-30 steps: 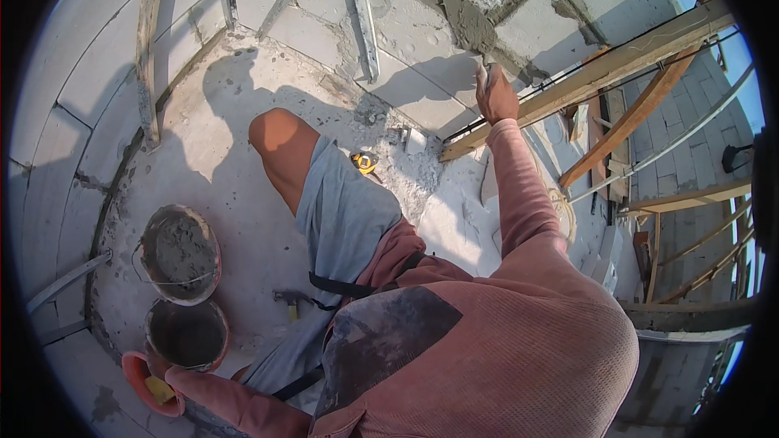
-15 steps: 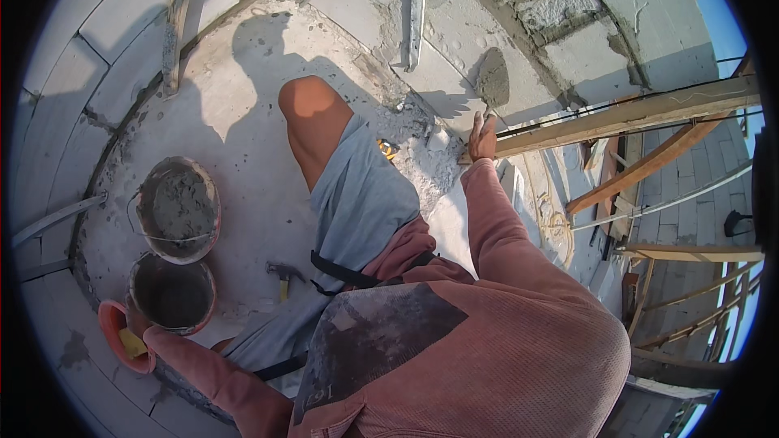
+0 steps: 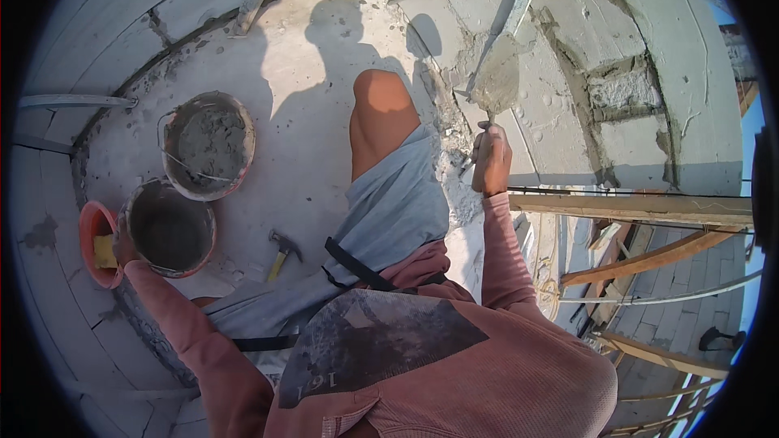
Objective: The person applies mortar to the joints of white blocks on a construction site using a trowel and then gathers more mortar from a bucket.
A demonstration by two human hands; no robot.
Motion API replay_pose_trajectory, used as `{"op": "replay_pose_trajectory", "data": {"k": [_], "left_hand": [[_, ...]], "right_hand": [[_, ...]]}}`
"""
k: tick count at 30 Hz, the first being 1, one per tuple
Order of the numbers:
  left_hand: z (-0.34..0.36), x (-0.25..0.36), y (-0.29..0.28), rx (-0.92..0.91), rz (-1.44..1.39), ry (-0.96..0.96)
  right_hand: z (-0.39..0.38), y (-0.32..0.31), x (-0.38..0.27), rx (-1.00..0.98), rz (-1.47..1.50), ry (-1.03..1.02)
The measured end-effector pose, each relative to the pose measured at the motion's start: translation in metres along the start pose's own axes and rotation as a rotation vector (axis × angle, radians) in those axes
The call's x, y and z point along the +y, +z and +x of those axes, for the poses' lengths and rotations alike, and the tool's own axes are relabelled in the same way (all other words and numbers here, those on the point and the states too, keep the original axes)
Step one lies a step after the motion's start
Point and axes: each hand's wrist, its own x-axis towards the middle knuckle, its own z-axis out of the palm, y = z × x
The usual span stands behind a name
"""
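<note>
**Mortar going onto the block wall, joints partly filled**

The person is crouching on a concrete ledge, and the right hand is wrapped tight around the handle of a trowel, whose blade is carrying a load of grey mortar up against the block wall. The left hand is reaching back to the rim of the emptier bucket, just beside an orange bowl with a yellow sponge in it; whether those fingers are closing on anything I cannot tell. The second bucket is holding plenty of mortar.

As for progress, I'd judge the work midway: some joints on the wall are showing fresh, rough mortar, while a recess between blocks is sitting open and unsmoothed. A hammer is lying unused by the knee.

Against the frame a second ago, the trowel hand is sitting lower and closer to the body, away from the wooden rail, and the blade is now showing loaded. The left hand is staying by the bowl and bucket.
</note>
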Motion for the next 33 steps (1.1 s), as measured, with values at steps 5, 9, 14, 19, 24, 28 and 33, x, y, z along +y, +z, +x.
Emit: {"op": "replay_pose_trajectory", "data": {"k": [5,9,14,19,24,28,33], "left_hand": [[-0.062,0.06,0.003,-0.024,-0.077,0.055],[-0.074,0.039,-0.012,-0.008,-0.161,0.072],[-0.06,0.047,0.002,0.103,-0.121,0.062],[-0.071,0.038,-0.012,0.27,-0.074,-0.025],[-0.07,0.007,-0.026,0.245,-0.115,-0.051],[-0.08,0.022,-0.03,0.233,-0.001,-0.043],[-0.093,0.04,-0.024,0.191,0.06,0.077]], "right_hand": [[-0.008,0.124,-0.122,-0.358,0.099,-0.151],[-0.02,0.239,-0.073,-0.926,-0.126,-0.086],[-0.049,0.334,0.053,-0.864,-0.438,-0.71],[-0.077,0.305,0.071,-1.117,-0.721,-0.542],[-0.067,0.224,0.029,-1.119,-0.834,-0.582],[-0.096,0.232,-0.054,-1.017,-0.572,-0.527],[-0.147,0.327,-0.1,-1.397,-0.33,-0.628]]}}
